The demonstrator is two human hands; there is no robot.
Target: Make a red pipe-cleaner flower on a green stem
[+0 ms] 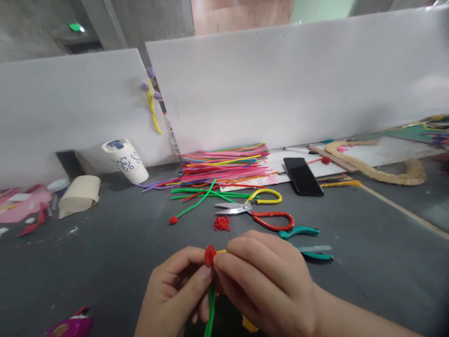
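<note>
My left hand [178,290] pinches a small pipe cleaner flower between thumb and forefinger. It has a red bud [210,255] at the top and a green stem [210,309] hanging below. My right hand [266,281] is closed, its fingertips against the right side of the bud. A bit of yellow [221,252] shows by those fingers; what it belongs to is hidden. Beyond the hands lie a pile of short red clippings [221,223] and scissors [245,208] with one yellow and one red handle. A similar red-tipped green flower [173,220] rests to their left.
Teal-handled pliers [301,231] lie right of the scissors. Farther back are a bundle of coloured pipe cleaners [224,164], a black phone [303,175] and a white paper cup [126,161]. White panels [280,84] border the table. A purple object [72,325] sits front left.
</note>
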